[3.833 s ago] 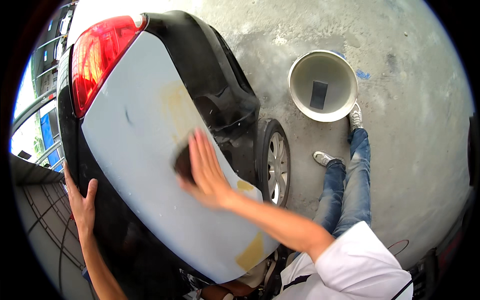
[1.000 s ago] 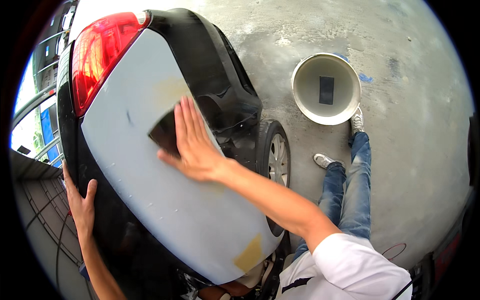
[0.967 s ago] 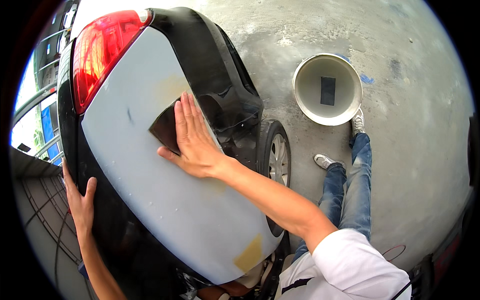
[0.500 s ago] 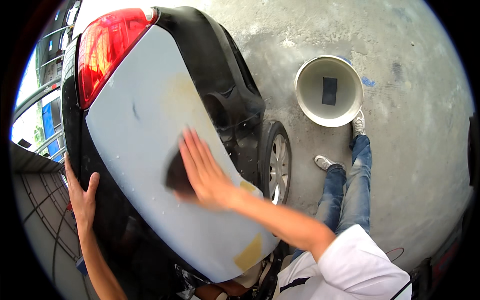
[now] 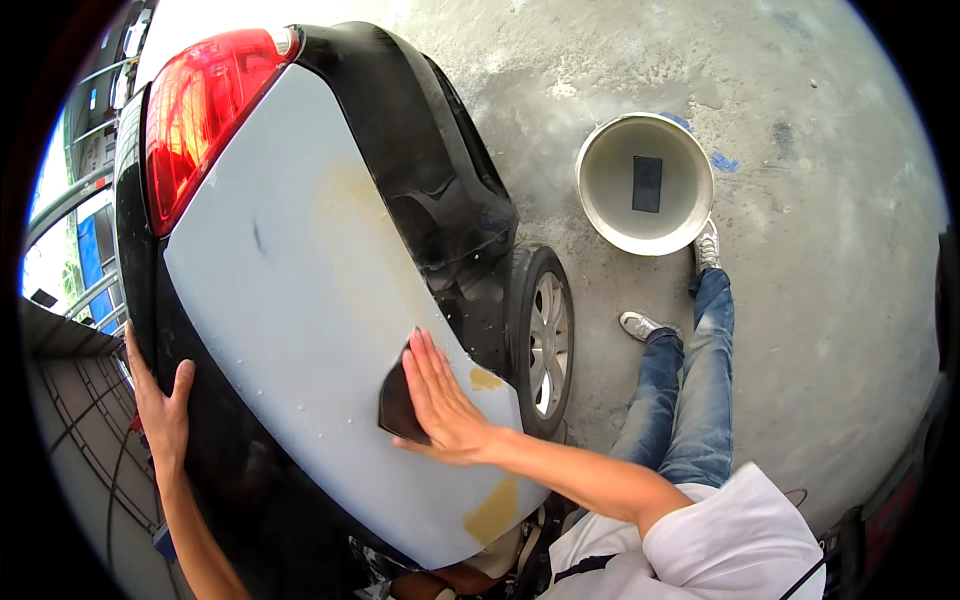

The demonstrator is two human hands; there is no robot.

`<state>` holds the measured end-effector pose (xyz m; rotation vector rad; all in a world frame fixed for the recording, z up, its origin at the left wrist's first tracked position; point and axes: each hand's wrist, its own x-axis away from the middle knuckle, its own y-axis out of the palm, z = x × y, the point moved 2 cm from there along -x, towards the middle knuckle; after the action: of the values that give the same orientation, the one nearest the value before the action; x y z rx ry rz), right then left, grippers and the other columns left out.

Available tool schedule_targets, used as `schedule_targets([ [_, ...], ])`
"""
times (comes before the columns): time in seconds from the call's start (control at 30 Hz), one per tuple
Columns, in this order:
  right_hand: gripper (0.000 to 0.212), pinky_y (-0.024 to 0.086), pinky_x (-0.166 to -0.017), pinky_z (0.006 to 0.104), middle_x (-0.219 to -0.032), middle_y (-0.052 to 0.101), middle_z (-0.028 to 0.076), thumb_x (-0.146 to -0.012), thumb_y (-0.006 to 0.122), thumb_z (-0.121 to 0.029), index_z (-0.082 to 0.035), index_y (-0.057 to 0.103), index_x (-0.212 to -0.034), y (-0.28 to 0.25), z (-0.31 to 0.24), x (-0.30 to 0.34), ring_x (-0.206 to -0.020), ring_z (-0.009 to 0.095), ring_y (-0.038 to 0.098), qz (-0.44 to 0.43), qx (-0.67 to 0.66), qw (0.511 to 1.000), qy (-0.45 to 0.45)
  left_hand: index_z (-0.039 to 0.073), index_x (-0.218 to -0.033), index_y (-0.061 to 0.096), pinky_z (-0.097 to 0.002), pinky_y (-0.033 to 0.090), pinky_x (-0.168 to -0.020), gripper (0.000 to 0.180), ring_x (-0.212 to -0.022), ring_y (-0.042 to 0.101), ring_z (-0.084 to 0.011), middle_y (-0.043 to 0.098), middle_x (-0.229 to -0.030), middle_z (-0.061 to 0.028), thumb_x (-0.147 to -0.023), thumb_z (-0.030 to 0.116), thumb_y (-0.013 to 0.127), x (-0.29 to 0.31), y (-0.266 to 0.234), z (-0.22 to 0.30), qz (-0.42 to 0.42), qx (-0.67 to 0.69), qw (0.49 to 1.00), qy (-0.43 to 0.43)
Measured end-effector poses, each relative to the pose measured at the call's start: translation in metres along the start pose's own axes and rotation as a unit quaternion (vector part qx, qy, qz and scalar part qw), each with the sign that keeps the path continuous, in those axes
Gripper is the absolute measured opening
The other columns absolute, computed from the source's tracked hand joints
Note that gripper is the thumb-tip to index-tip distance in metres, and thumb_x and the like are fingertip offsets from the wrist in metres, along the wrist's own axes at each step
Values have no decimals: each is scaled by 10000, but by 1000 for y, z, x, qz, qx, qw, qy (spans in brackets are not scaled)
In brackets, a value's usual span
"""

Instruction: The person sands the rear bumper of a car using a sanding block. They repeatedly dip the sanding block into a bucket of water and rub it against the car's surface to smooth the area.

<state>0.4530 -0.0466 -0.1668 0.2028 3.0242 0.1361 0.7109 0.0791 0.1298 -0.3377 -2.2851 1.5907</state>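
My right hand (image 5: 445, 405) lies with its fingers extended over a dark sheet of sandpaper (image 5: 398, 400), pressing it against the grey primed panel (image 5: 290, 250) of a black car. The thumb sits at the sheet's near edge, and part of the sheet is hidden under the palm. On the panel are scattered droplets, a faint tan area and small yellowish patches (image 5: 492, 510). My left hand (image 5: 162, 420) rests on the car's black body (image 5: 200, 440) at the left, thumb spread from the fingers, holding nothing.
A red tail light (image 5: 205, 125) borders the panel's far end. Beside the car is a wheel (image 5: 548, 340). A pale round bucket (image 5: 645, 246) with a dark rectangular piece (image 5: 647, 184) in it stands on the concrete floor (image 5: 830, 300), close to my shoes (image 5: 707, 245).
My right hand and the sandpaper have slid nearer and to the right along the panel. The left hand stays on the car's black edge. The view has shifted slightly.
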Motion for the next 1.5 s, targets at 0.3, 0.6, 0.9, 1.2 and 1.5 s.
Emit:
schedule_targets([
  [0.3, 931, 23, -1297, 556, -1718, -65, 298, -1070, 458, -484, 81, -22, -1634, -4, 32, -29, -1605, 438, -88, 46, -23, 999, 18, 58, -1668, 219, -446, 221, -1272, 889, -1571, 282, -360, 304, -1688, -224, -981, 376, 685, -8, 0, -4, -8, 18, 1000, 4],
  [0.6, 820, 80, -1306, 523, -1743, 13, 244, -983, 445, -241, 34, 70, -1658, -20, 39, -35, -1619, 413, -8, 93, -108, 990, 8, 74, -1673, 217, -462, 203, -1276, 870, -1581, 254, -358, 280, -1702, -211, -1013, 446, 645, -8, 2, -9, -3, 9, 1000, 15],
  [0.9, 830, 93, -1307, 522, -1733, 33, 271, -960, 463, -237, 49, 102, -1651, -23, 41, -26, -1614, 428, 16, 92, -115, 989, 11, 59, -1667, 225, -450, 207, -1276, 899, -1577, 266, -356, 298, -1696, -210, -979, 401, 691, -8, 0, -1, -3, 22, 1000, 9],
  [1.2, 812, 82, -1305, 527, -1729, 76, 271, -958, 455, -217, 58, 127, -1647, -24, 42, -30, -1613, 433, 21, 88, -103, 991, -6, 50, -1665, 226, -433, 205, -1277, 879, -1577, 268, -347, 295, -1696, -208, -971, 318, 696, -7, -1, 5, -9, 38, 999, 8],
  [1.5, 994, -5, -1288, 568, -1677, -82, 384, -1075, 446, -544, 164, -26, -1590, -47, 24, -168, -1586, 479, -117, 70, -1, 997, 23, 27, -1668, 177, -429, 168, -1293, 984, -1599, 212, -333, 240, -1717, -203, -913, 342, 726, -7, -2, 16, -9, 23, 1000, 1],
])
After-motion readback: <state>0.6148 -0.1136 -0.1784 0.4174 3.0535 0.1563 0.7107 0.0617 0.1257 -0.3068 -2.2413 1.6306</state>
